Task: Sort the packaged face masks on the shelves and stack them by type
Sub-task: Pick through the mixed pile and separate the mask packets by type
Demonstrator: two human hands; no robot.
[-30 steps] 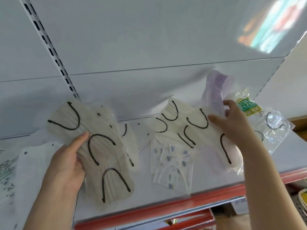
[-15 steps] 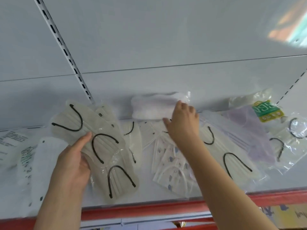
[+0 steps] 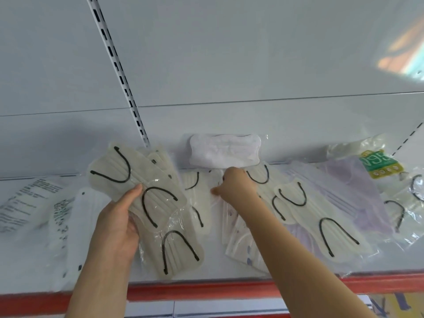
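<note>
- While gripped by the left hand point(image 3: 115, 222), cream masks point(image 3: 146, 203) fan out left of centre.
- Right hand point(image 3: 234, 184), mid-frame: fingers curled on shelf packets; grasp cannot be told.
- White mask point(image 3: 224, 150) leans against the back wall, upper centre.

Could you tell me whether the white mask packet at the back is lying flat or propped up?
Propped up: the white mask packet leans against the back panel.

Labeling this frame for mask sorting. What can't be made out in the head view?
- Right hand: whether it grips a package or only touches; its back faces the camera, hiding the fingers.
- Patterned mask pack: the print, partly covered by the right forearm.
- Printed text on packets at far left: blurred, unreadable.
- Count of cream masks in the left hand: overlapping.
- Clear packets at right edge: cut off.
</note>
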